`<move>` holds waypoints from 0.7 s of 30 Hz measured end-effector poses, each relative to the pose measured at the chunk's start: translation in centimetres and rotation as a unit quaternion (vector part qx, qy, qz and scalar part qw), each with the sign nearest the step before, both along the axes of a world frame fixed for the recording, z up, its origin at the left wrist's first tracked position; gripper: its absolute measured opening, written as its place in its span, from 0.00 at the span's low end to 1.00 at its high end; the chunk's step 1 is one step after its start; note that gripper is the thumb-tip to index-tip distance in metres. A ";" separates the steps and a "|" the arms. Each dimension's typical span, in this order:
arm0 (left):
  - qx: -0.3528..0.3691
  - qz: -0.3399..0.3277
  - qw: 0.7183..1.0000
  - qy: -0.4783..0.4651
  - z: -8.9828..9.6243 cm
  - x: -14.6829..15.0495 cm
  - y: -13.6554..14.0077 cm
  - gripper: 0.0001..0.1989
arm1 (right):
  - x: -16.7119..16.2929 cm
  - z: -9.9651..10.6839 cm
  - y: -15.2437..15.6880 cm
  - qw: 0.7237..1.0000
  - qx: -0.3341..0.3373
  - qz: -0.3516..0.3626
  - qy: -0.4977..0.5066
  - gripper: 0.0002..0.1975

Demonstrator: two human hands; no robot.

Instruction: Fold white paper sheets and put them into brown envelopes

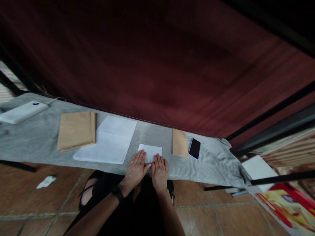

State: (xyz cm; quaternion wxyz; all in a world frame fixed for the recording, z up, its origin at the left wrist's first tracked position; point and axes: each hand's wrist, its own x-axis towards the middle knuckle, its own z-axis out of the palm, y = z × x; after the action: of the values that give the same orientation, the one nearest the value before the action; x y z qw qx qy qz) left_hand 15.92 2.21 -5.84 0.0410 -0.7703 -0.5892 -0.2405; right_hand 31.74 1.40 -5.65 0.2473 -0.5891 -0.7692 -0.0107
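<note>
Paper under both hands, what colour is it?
The paper is white; the head view shows it.

Left hand (136, 167), right hand (159, 171) flat, palms down, side by side.

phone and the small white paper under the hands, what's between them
In the head view, a brown paper lies between the phone and the small white paper, with grey cloth showing between the two papers.
</note>
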 end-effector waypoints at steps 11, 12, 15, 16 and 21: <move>-0.001 0.030 1.000 -0.006 -0.8 -1.0 0.0 0.31 | 1.0 -0.5 -0.1 0.999 0.012 -0.046 0.014 0.23; -0.002 0.032 0.999 -0.004 -0.8 -1.0 0.0 0.30 | 1.1 -0.5 -0.1 0.999 0.010 -0.048 0.019 0.23; -0.005 0.034 0.999 0.005 -0.5 -0.9 0.0 0.29 | 1.3 -0.2 0.2 0.998 0.007 -0.049 0.035 0.23; -0.006 0.035 0.999 0.008 -0.4 -0.8 0.0 0.29 | 1.3 -0.1 0.3 0.998 0.008 -0.046 0.039 0.24; -0.005 0.037 0.999 0.000 -0.2 -0.7 0.1 0.29 | 0.9 1.2 1.3 0.999 0.012 0.017 0.029 0.23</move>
State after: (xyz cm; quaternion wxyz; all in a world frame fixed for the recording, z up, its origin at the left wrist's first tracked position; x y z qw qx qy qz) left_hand 15.22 2.34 -6.02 0.0460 -0.7481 -0.6185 -0.2360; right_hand 32.65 2.70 -4.47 0.2771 -0.5726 -0.7716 0.0014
